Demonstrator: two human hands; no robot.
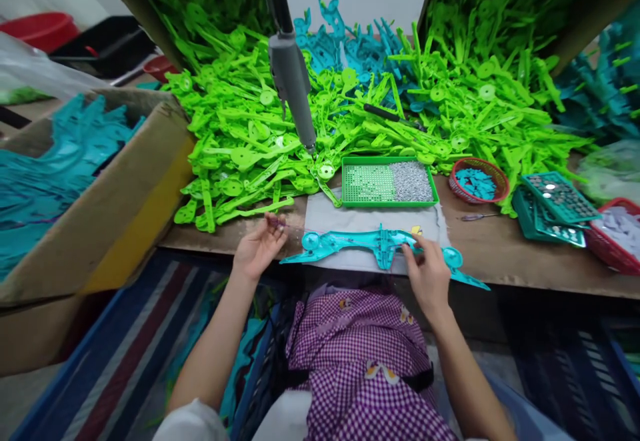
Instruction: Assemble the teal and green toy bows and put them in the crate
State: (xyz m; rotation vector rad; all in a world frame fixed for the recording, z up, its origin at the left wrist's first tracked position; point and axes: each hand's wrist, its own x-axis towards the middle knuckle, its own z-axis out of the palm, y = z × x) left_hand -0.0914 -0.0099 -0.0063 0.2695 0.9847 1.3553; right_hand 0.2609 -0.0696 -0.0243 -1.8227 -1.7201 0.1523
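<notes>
A long teal plastic part (pixel 350 244) with round ends lies across a grey cloth (pixel 325 217) at the bench's front edge. My right hand (pixel 427 274) presses down on it right of its centre, fingers curled on the plastic. My left hand (pixel 260 247) is off the part's left end, fingertips pinched together on something too small to name. A grey powered screwdriver (pixel 293 87) hangs from above, its tip over the green pile just behind the cloth.
Heaps of lime green parts (pixel 310 121) and teal parts (pixel 345 41) fill the back. A green screw tray (pixel 387 183), red basket of teal bits (pixel 477 181), teal trays (pixel 555 204) and another red basket (pixel 617 234) stand right. A cardboard box (pixel 100 214) stands left.
</notes>
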